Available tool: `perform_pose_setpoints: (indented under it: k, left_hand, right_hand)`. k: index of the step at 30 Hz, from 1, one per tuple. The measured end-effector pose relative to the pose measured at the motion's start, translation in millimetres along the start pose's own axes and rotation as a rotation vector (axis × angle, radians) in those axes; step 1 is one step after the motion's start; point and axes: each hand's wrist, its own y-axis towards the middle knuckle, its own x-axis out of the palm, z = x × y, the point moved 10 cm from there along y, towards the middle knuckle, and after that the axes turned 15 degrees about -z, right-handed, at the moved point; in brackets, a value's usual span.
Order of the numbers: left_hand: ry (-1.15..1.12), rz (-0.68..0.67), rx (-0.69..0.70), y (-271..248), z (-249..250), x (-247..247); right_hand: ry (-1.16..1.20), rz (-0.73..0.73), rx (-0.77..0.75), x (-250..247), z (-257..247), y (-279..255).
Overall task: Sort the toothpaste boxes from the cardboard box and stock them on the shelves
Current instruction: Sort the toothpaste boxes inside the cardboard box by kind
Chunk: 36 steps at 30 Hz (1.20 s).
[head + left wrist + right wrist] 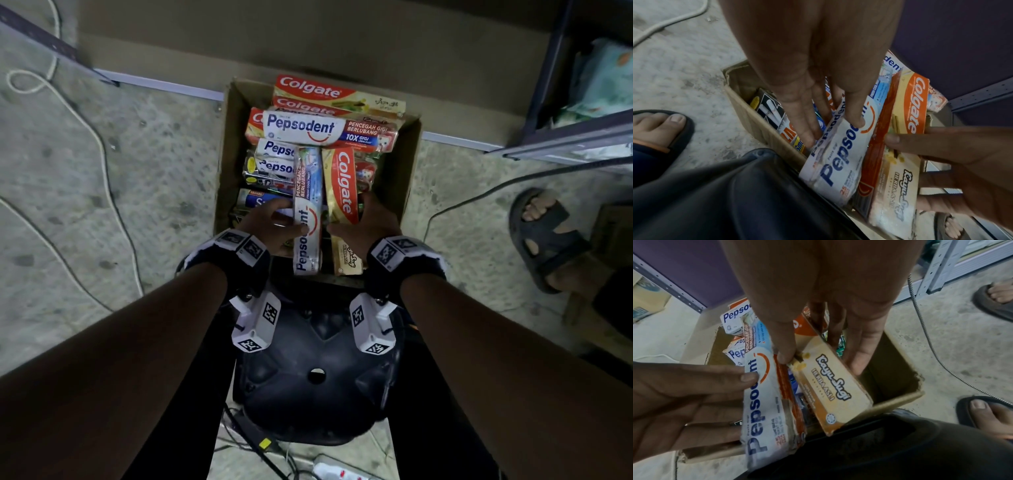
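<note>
Nearest the person, a dark stool (317, 377) stands between the forearms, its far edge close against the near wall of the cardboard box (224, 144) on the floor. The left hand (274, 222) holds a white Pepsodent box (307, 236), thumb on its printed face and fingers down its left side; the right hand (368, 222) holds a gold Colgate box (340, 186), thumb at its left edge and fingers curled around its right side. Both cartons lie lengthwise, side by side, with their near ends projecting over the near wall. Whether they are already lifted free of the pile cannot be determined. Beyond the hands, the box remains well filled: further Pepsodent cartons (298, 128) and Colgate cartons (310, 87) are stacked crosswise toward the far wall, and darker packs occupy the left side. Judged from this, the task is at an early stage; sorting has just started, and no carton is seen placed on a shelf. The right interior of the box shows bare cardboard, giving the right hand withdrawal room. Cables (102, 164) cross the floor on both sides, and a sandalled foot (544, 236) stands to the right. The metal shelf frame (565, 137) lies at the far right, and the route to it passes above the foot and cable.
</note>
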Motion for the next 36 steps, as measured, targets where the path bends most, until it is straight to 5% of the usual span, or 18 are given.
perform_pose_setpoints:
  k: [15,21,36]
  left_hand:
    - [-0.166,0.003,-0.006,-34.8,6.3,5.2]
    - [-0.256,-0.020,-0.021,-93.9,26.5,14.9]
    - [-0.318,0.009,0.194,-274.3,102.3,36.9]
  right_hand:
    - [0.063,-0.056,-0.012,-16.5,0.9,-39.9]
    - [0.169,-0.047,-0.017,-32.3,-2.7,-92.0]
    - [0.467,-0.012,-0.093,-69.6,-53.3,-271.6]
